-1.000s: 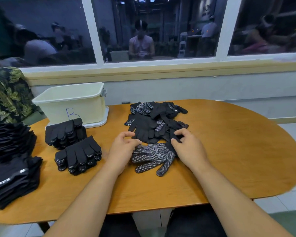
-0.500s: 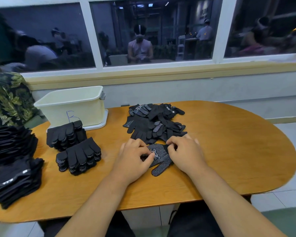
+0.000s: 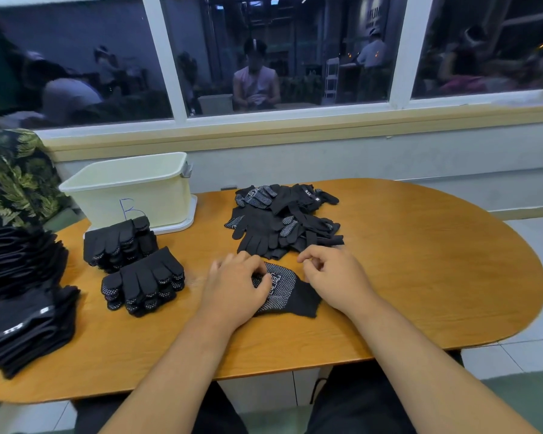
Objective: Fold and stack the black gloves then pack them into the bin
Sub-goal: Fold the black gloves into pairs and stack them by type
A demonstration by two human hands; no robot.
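A black glove (image 3: 287,292) with white grip dots lies folded on the wooden table (image 3: 420,277), just in front of me. My left hand (image 3: 235,286) rests on its left half, fingers curled onto the fabric. Just to the glove's right is my right hand (image 3: 334,277), loosely curled with nothing in its fingers. Behind the hands lies a loose pile of black gloves (image 3: 282,220). Two stacks of folded gloves (image 3: 119,242) (image 3: 145,280) stand to the left. The cream bin (image 3: 132,189), marked with a blue letter, stands behind those stacks and looks empty.
Tall piles of black fabric items (image 3: 19,261) (image 3: 22,327) fill the table's left end. A leaf-patterned cloth (image 3: 13,177) hangs beyond them. A wall and window ledge run behind the table. The table's curved right end drops off to tiled floor.
The glove lay flat with its fingers spread; both hands came together over it and it is now folded into a shorter shape. My right hand has drawn back off it.
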